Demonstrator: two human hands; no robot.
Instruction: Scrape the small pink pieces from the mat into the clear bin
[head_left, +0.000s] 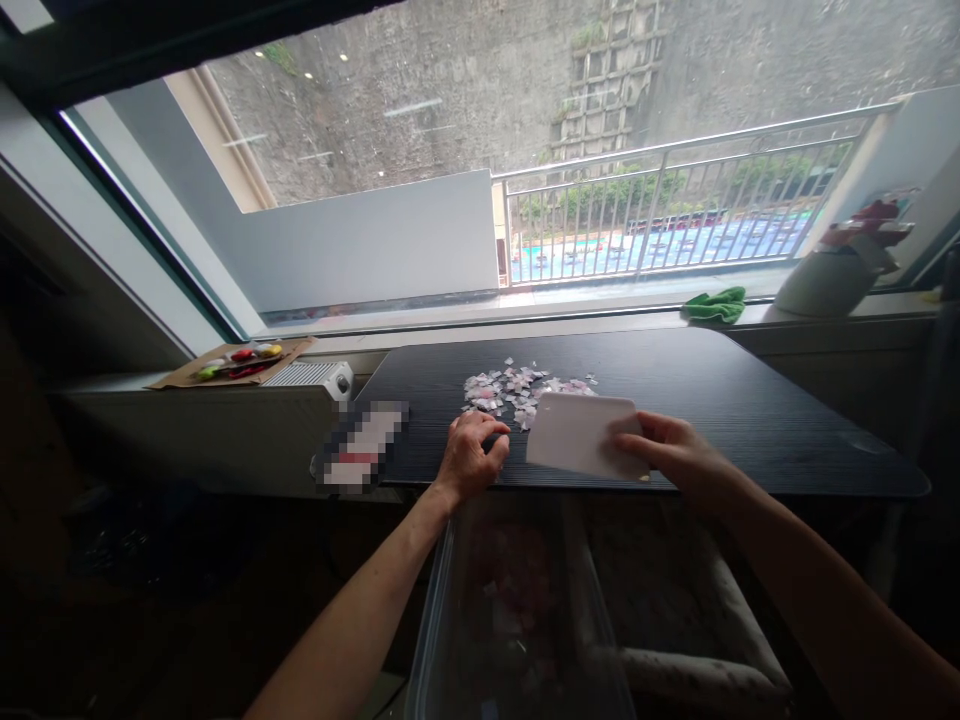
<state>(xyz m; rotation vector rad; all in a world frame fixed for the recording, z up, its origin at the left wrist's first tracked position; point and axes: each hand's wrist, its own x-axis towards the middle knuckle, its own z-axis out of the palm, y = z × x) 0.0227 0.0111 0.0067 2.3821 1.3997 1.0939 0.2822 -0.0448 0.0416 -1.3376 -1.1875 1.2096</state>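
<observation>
On your far left, a brown cardboard sheet [289,352] lies on the ledge with small bright-coloured items on top. A blurred-out object [365,445] sits at the left edge of the dark bench [720,400]. Your left hand [474,452] is at the near edge, left of the middle, fingers curled and thumb toward them; you cannot tell whether it pinches anything. Just beyond it, pale paper scraps [484,388] lie in a loose heap left of the bench's centre. Below the near edge stands a clear plastic bin [431,630]. Your right hand [664,443] grips a white card [574,432] by its right side, tilted over the near edge beside the heap. Farther right, a green cloth [716,306] lies beyond the bench's far edge.
</observation>
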